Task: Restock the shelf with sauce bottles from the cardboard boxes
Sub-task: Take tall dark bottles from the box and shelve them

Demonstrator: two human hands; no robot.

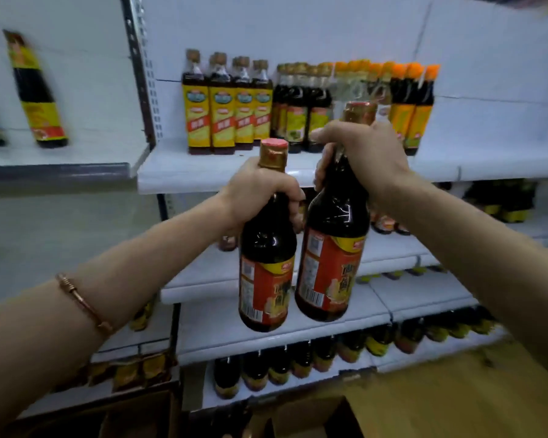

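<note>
Two sauce bottles are held up in the air in front of the shelf [203,178], one in each hand, neither yet set down. The left hand [260,191] is wrapped round the neck of the left bottle [266,273]; the right hand [361,153] is wrapped round the neck of the right bottle [332,254], just below its cap. Each grip is closed tight on a narrow neck only, with the heavy body hanging unsupported below, so a slip is judged possible if either grip loosens.

The two bottles hang just beside each other, and a knock of glass on glass is likely if they are swung together. The row of yellow-labelled bottles [228,118] and the orange-capped bottles [408,102] stands crowded at the far side of the shelf; a careless placement could tip that row.

Both held bottles are seen as dark, glossy and full, with red-and-yellow labels, barcodes on the left side, and gold-wrapped necks with red caps. A cardboard box [314,418] is visible near the bottom edge.
</note>
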